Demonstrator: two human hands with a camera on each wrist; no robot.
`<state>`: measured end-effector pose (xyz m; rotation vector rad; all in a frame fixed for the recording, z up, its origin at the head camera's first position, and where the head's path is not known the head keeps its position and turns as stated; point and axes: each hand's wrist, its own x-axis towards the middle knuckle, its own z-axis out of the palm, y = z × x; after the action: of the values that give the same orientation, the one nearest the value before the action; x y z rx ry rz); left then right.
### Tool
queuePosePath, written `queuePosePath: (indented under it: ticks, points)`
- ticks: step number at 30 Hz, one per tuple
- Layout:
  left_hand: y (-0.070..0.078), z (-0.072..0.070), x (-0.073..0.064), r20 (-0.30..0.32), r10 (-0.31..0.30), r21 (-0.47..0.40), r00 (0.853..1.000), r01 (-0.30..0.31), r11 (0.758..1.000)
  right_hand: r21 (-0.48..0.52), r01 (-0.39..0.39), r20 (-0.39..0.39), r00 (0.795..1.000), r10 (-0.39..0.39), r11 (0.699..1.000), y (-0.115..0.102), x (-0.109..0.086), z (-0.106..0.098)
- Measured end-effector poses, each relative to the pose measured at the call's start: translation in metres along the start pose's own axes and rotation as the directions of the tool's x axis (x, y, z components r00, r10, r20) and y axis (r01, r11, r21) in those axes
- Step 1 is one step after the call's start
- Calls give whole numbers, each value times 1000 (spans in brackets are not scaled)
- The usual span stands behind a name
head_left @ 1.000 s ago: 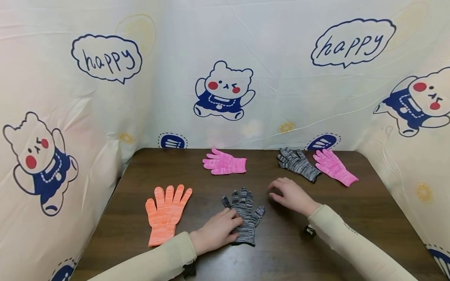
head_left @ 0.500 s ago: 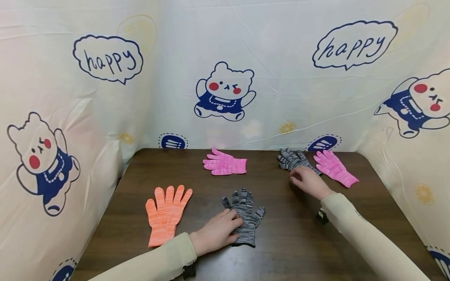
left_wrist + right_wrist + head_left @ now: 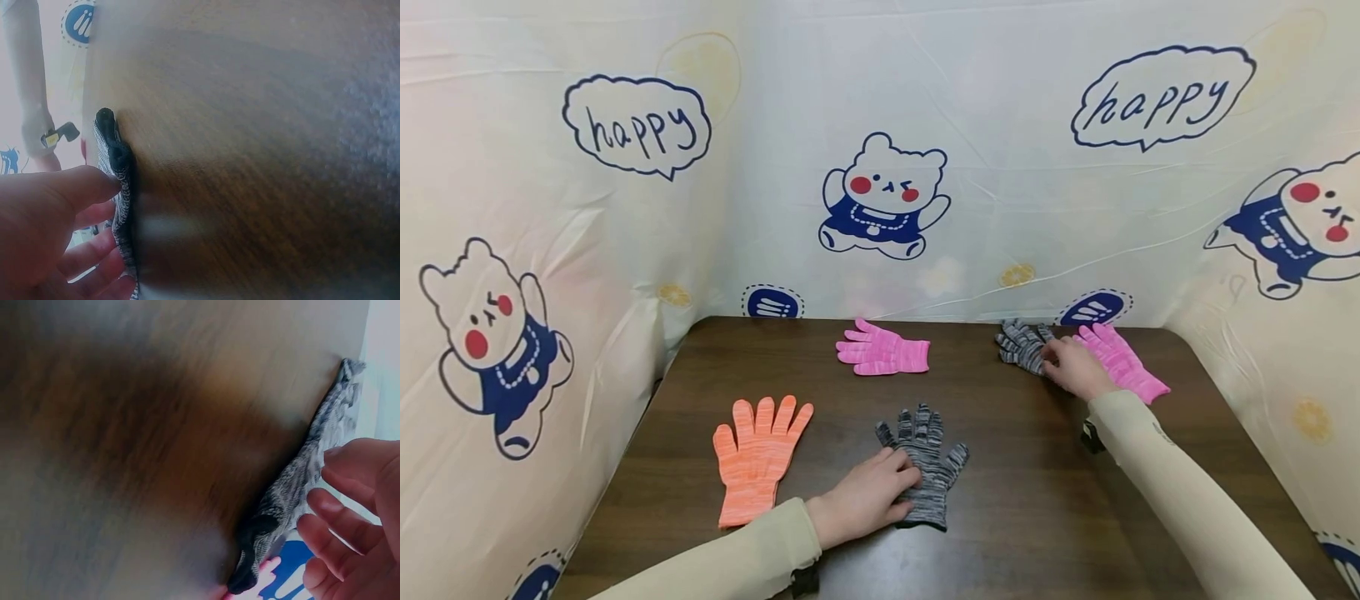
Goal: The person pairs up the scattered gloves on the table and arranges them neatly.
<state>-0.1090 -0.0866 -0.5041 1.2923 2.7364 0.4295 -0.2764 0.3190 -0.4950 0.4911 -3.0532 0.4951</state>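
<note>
In the head view a grey-black knit glove (image 3: 932, 487) lies flat near the front, fingers pointing away. My left hand (image 3: 863, 498) rests on its left side with loosely bent fingers. The left wrist view has the thumb (image 3: 94, 187) and fingertips against this glove (image 3: 122, 194), the dark cuff above them. At the back right, my right hand (image 3: 1081, 367) reaches over a second grey-black glove (image 3: 1021, 346), hiding its cuff part. In the right wrist view, that glove (image 3: 294, 481) lies beside the spread thumb and fingers (image 3: 337, 519), thumb tip right at the knit.
An orange glove (image 3: 754, 458) lies flat at the left. One pink glove (image 3: 883, 348) lies at the back middle, another pink glove (image 3: 1120, 362) at the back right, partly behind the right hand. A printed cloth (image 3: 1000, 100) stands around the brown table (image 3: 715, 367).
My right hand has moved right and away from me, from the bare tabletop to the far grey-black glove. The left hand has stayed on the near glove.
</note>
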Motion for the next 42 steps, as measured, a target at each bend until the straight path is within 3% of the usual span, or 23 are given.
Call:
queuePosePath:
  ticks: [15, 25, 34, 42]
  points:
    - [2, -2, 0, 0, 0, 10, 1000, 0, 1000, -47, -31, 16, 999, 32, 998, 0, 2, -2]
    - [1, 0, 1, 4, -1, 3, 1000, 1, 1000, -41, -83, 14, 996, 84, 996, -3, -9, -7]
    - [2, -3, 0, 6, -1, 4, 1000, 1, 1000, -57, -72, -24, 997, 70, 996, -22, -32, -17]
    - [2, -3, -2, 13, -11, 6, 1000, 11, 1000, -52, -58, 22, 998, 60, 997, -53, -54, -21]
